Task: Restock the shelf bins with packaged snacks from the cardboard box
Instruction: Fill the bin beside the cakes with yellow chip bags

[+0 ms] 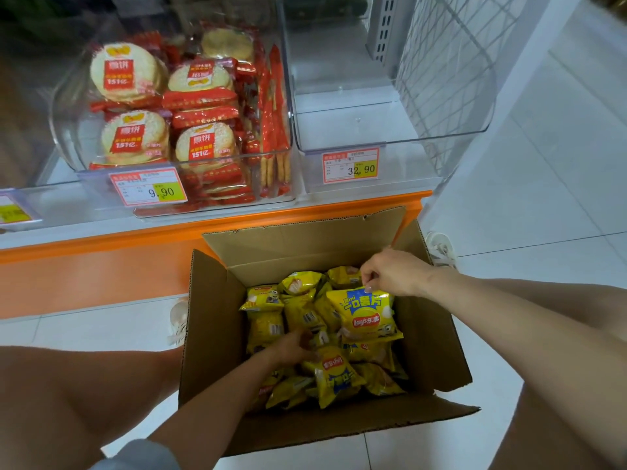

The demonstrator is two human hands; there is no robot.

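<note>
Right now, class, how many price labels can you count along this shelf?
3: the 9.90 label in front of the rice-cracker bin, the 32.90 label in front of the empty bin, and a cut-off label at the left edge. Others may lie out of frame.

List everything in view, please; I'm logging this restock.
box: one, brown, open on the floor
shelf: one, orange edge, behind the box
loose bags: many, yellow, in the box
held bag: one, yellow and blue, in the box, at its right
left bin: one, clear, on the shelf
cracker packs: many, red and cream, in the left bin
right bin: one, clear, beside the left bin
price tags: three, red and yellow, along the bin fronts
left hand: among the loose bags, grip hidden
right hand: pinches the held bag's top
</note>
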